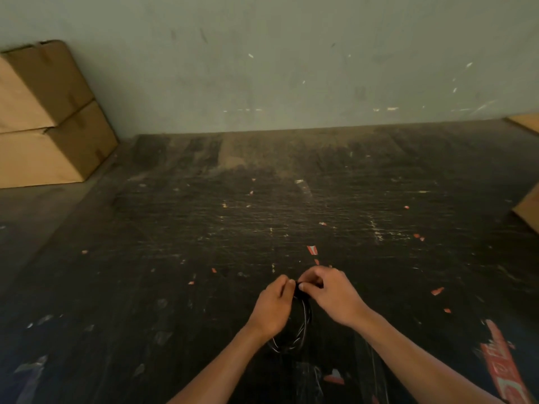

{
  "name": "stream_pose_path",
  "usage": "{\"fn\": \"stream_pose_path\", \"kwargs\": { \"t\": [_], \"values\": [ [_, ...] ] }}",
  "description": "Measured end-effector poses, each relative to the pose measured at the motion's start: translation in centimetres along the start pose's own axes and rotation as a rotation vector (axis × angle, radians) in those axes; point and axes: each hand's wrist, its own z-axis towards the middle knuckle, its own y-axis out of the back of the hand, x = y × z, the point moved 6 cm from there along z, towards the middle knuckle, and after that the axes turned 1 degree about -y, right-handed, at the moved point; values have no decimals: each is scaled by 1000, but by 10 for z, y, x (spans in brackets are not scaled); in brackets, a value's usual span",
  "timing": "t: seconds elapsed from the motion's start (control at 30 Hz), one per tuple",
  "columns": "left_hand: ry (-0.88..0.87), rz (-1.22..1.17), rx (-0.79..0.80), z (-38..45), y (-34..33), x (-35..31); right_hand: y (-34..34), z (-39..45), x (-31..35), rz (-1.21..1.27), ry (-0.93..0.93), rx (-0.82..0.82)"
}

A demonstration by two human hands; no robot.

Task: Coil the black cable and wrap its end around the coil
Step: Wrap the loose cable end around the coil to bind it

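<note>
The black cable (302, 325) is gathered into a loop of several turns that hangs between my hands, just above the dark table (262, 217). My left hand (272, 306) pinches the top of the coil from the left. My right hand (329, 293) pinches the same spot from the right, fingertips almost touching the left ones. The top of the coil is mostly hidden by my fingers. A thin strand seems to trail down toward the lower edge of the view, hard to see against the dark surface.
Two stacked cardboard boxes (43, 118) stand at the far left against the pale wall (291, 68). More cardboard (528, 211) juts in at the right edge. Red scraps and a red printed strip (501, 365) lie on the scratched table.
</note>
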Motion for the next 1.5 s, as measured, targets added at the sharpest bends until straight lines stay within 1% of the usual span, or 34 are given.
{"fn": "stream_pose_path", "kwargs": {
  "t": [0.1, 0.2, 0.23, 0.3, 0.4, 0.47, 0.53, 0.63, 0.67, 0.73, 0.8, 0.87, 0.93, 1.0, 1.07, 1.13, 1.23, 1.33, 1.4, 1.5],
  "values": [
    [15, -10, -27, 4, 0, -1, 2, 0, 7, -43, 82, -41],
    [67, -31, -115, 10, 10, 3, 15, 0, 17, -39, 166, -121],
    [79, -48, -137, 11, 14, 5, 19, 1, 19, -45, 181, -123],
    [67, -65, -151, 11, 20, 5, 22, 2, 20, -22, 183, -58],
    [11, -37, -179, 13, 26, 0, 10, -3, 21, 212, 146, 80],
    [-28, 3, -222, 16, 30, -4, 3, -6, 22, 364, 117, 86],
    [-67, 30, -264, 17, 34, -7, -2, -6, 17, 525, 43, 33],
    [-143, 53, -273, 17, 37, -14, -10, -1, 0, 756, -187, -106],
    [-166, 60, -262, 16, 36, -17, -12, 1, -4, 787, -251, -144],
    [-202, 78, -242, 15, 33, -21, -14, 4, -7, 770, -326, -178],
    [-231, 123, -242, 14, 32, -23, -14, 7, -6, 697, -347, -159],
    [-255, 192, -259, 15, 33, -25, -15, 8, -2, 638, -348, -101],
    [-273, 226, -271, 15, 35, -27, -16, 8, 1, 634, -350, -78],
    [-278, 211, -295, 14, 38, -28, -15, 7, 2, 659, -357, -100],
    [-274, 167, -349, 13, 43, -29, -17, 6, 0, 731, -401, -105],
    [-255, 100, -394, 13, 47, -30, -23, 4, -5, 816, -494, -71],
    [-224, -18, -409, 16, 50, -32, -41, -6, -9, 879, -662, 24],
    [-231, -41, -404, 17, 50, -33, -55, -13, -8, 985, -797, 77],
    [-231, -53, -374, 16, 46, -34, -59, -12, -6, 1087, -850, 66],
    [-226, -45, -326, 13, 39, -31, -59, -6, -1, 1182, -873, -6]
  ]
}}
